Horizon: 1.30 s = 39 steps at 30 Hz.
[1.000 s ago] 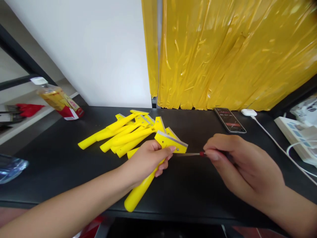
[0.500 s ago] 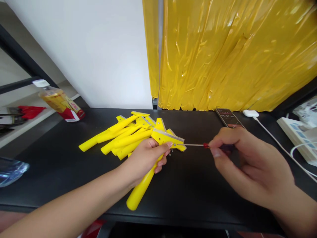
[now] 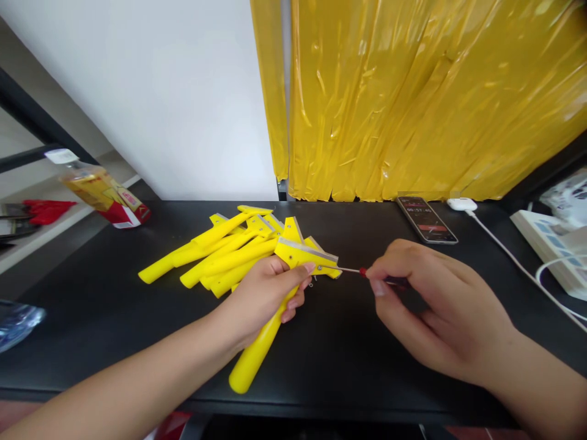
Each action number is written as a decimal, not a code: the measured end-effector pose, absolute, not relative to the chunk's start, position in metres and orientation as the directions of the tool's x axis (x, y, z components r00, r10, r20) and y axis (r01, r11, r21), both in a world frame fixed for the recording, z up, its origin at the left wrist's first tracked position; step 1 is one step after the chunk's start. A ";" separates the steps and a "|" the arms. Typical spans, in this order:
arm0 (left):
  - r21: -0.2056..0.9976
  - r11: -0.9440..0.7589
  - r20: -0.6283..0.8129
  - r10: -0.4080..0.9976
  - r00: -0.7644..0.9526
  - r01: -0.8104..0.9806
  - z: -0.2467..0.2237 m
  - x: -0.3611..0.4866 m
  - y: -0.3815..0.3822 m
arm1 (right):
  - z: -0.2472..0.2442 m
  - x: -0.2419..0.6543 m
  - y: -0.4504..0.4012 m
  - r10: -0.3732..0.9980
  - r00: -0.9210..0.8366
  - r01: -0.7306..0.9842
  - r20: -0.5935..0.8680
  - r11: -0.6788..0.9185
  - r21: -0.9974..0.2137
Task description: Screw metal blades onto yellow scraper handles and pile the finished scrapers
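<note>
While left hand (image 3: 263, 299) grips scraper (image 3: 255, 353), right hand's (image 3: 435, 308) screwdriver (image 3: 363, 272) touches head (image 3: 316, 263) past grip.

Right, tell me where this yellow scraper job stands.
Done: unclear; the yellow scrapers heaped on the black table all lie together, none set apart. In hand: the left hand grips one scraper, and the right hand holds a small screwdriver, its tip at the scraper's head. Left: possibly the whole heap; nothing shows which are finished.

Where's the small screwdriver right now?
Head view: the screwdriver sits in the right hand, right of centre, its tip at the yellow scraper in the left hand.
</note>
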State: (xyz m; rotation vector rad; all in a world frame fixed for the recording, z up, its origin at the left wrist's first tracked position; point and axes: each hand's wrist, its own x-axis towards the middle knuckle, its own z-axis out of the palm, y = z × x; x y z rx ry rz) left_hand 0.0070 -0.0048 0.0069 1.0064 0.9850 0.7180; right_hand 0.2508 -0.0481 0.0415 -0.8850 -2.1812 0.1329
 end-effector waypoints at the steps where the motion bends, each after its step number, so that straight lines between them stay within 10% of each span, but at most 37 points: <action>1: 0.923 0.380 -0.329 0.855 0.400 -0.053 0.007 0.007 -0.005 | 0.041 0.250 -0.048 0.632 -0.472 0.550 0.615 0.756 -0.354; 39: 0.945 0.319 -0.324 0.883 0.338 0.071 0.010 0.010 -0.007 | 0.045 0.246 -0.054 0.676 -0.468 0.755 0.570 0.641 -0.139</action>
